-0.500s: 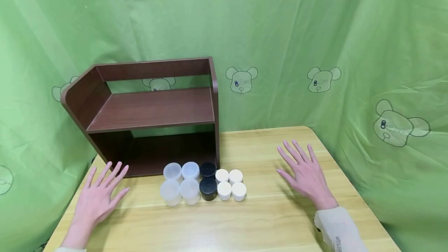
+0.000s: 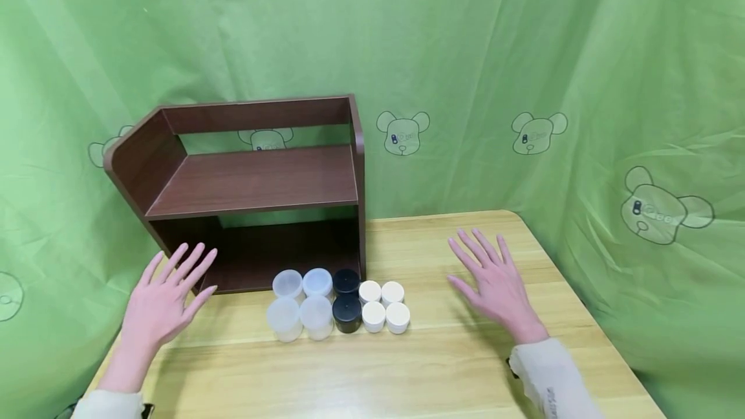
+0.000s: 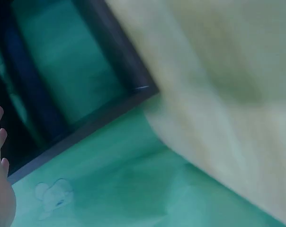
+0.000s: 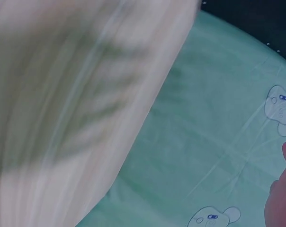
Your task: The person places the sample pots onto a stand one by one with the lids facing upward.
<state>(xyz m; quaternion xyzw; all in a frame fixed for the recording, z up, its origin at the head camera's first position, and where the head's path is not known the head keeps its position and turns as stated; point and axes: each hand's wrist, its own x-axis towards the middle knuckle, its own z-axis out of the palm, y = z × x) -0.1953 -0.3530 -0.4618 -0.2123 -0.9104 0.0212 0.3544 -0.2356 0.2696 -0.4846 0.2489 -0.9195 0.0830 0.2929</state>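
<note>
Both hands hold nothing. The left hand (image 2: pixel 158 310) is spread wide, near the left side of the brown shelf (image 2: pixel 256 180). I can't tell if it touches the shelf. The right hand (image 2: pixel 496 288) is spread wide too, above the right part of the table (image 2: pixel 436 374), well apart from the little tubs. Those stand in two rows, near and far, by the shelf's right end: four cloudy tubs (image 2: pixel 284 321) on the left, two black tubs (image 2: pixel 347 323) next, and four white tubs (image 2: pixel 398 319) on the right.

The tubs are packed so close that grabbing one could knock over the next. The far row looks harder, because the near row is in the way. The white ones look smallest, so a bad pinch might let one slip. The left hand could bump the shelf if it goes farther too fast.
</note>
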